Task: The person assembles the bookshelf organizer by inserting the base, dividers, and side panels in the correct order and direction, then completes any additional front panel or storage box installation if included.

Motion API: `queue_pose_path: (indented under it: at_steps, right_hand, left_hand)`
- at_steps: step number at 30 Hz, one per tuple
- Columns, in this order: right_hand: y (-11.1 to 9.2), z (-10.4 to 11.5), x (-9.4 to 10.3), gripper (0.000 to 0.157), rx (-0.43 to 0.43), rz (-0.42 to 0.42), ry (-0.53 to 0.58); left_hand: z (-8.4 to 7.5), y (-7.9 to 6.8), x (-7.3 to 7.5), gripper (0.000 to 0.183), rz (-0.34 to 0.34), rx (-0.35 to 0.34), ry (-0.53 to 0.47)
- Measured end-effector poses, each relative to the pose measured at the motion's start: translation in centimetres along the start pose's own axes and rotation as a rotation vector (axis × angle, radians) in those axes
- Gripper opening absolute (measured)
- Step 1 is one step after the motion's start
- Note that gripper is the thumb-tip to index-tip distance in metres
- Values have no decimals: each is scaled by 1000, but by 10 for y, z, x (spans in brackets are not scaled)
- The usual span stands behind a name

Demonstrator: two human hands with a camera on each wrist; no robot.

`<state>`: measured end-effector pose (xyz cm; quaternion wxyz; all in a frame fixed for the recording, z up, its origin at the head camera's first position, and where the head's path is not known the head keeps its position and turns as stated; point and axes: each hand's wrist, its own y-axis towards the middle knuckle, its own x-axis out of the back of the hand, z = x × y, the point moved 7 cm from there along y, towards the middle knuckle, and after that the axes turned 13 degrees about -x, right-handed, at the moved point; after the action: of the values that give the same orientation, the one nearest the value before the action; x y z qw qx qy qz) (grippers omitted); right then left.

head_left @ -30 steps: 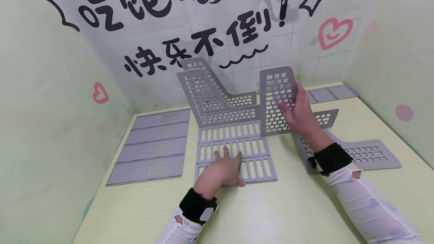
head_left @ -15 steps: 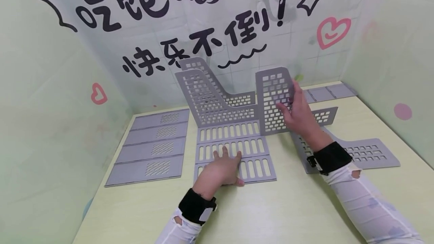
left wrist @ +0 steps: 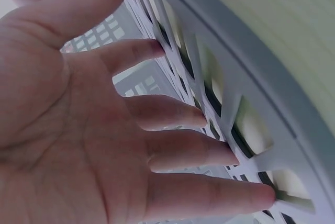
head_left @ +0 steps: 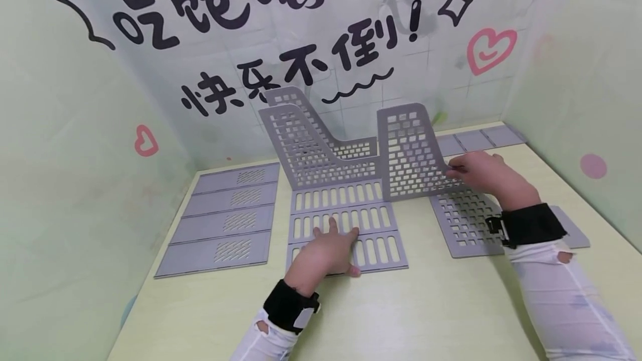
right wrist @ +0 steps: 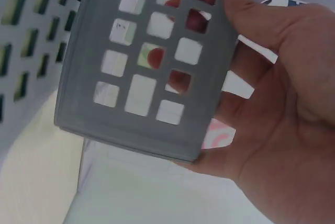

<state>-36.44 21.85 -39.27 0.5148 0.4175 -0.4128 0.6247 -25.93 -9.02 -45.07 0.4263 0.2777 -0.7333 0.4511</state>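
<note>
Your left hand [head_left: 323, 252] has fingers spread and straight, tips touching the slotted base [head_left: 371, 232], thumb by its near edge; not gripping anything. Base lies flat on the table [head_left: 361, 322], mid-scene, three rows of long slots. Your right hand [head_left: 486, 174] pinches the side panel [head_left: 416, 155] at its low end, thumb on one face, fingers behind; right wrist view shows fingertips through the holes. Side panel stands upright at the base's back right corner, its tall part toward the base; can't tell if it's seated. Two more upright holed panels at the base's back: front panel [head_left: 311, 155], and rear panel [head_left: 321, 127] just behind it. Flat panel [head_left: 466, 216] lies on the table right of the base, partly hidden by your right hand and wrist band [head_left: 534, 224]. Left of the base, near it, left plate [head_left: 205, 222] lies flat, four sections, each with slanted slits. Back plate [head_left: 473, 141] lies at the far right edge. Parts all grey. Wall behind has black writing [head_left: 311, 66] and a pink heart [head_left: 491, 52]
</note>
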Motion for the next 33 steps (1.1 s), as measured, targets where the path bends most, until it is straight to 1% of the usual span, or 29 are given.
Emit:
queue_pose_path:
  at_steps: [3, 6, 10, 12, 14, 20, 22, 24, 25, 27, 30, 32, 33]
  right_hand:
    - [2, 6, -3, 33, 30, -11, 11]
    - [6, 18, -10, 34, 76, -13, 15]
    - [11, 37, -20, 36, 141, -31, 33]
    - [10, 43, -22, 38, 146, -46, 43]
    - [9, 49, -25, 39, 157, -71, 46]
    - [6, 81, -39, 36, 264, -164, 7]
    - [4, 88, -42, 32, 274, -187, 3]
    - [3, 89, -43, 24, 268, -195, -9]
    - [1, 87, -40, 20, 252, -187, -16]
    - [0, 78, -34, 15, 209, -172, -28]
    - [-1, 57, -24, 17, 119, -106, -22]
    - [2, 43, -22, 18, 56, -49, 13]
    - [3, 38, -21, 18, 43, -24, 29]
  left_hand:
    - [1, -1, 2, 99, 7, -29, 24]
    - [2, -1, 3, 97, 15, -52, 46]
    - [2, -3, 2, 97, 17, -66, 36]
    - [1, -4, 1, 97, 16, -64, 26]
    - [1, -5, 1, 97, 14, -56, 21]
    - [0, -5, 1, 98, 4, -53, 11]
    - [-1, -4, 0, 98, 8, -50, -6]
    - [-2, -5, -1, 99, 13, -39, -17]
    - [-2, -5, -2, 99, 16, -33, -20]
    - [-2, -6, -3, 100, 23, -24, -21]
    - [-2, -6, -3, 100, 24, -18, -15]
    - [-2, -8, -1, 99, 21, -20, -7]
    - [-2, -8, 0, 99, 19, -19, -6]
